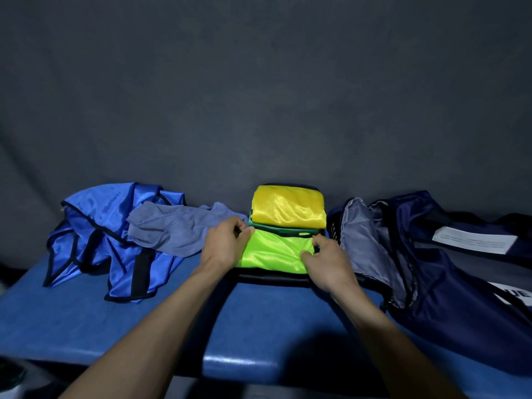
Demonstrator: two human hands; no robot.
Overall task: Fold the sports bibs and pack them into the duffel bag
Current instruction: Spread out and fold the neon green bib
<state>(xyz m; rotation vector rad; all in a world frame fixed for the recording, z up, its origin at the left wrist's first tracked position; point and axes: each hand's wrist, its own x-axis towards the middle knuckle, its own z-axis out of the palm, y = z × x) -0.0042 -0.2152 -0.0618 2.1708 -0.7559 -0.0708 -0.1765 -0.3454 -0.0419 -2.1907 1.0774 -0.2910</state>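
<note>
While both hands are working the lime bib (273, 251), the left hand (223, 246) is pinching its left edge and the right hand (326, 262) is gripping its right edge, fingers curled round the fabric. It's lying folded on a black pad (270, 279) mid-desk (172, 326), with a green bib (276, 228) and a yellow bib (288, 207) sitting just behind. Blue bibs (98, 240) are lying crumpled on the left under a grey cloth (172, 228), and the navy bag (431, 269) is gaping open on the right.
</note>
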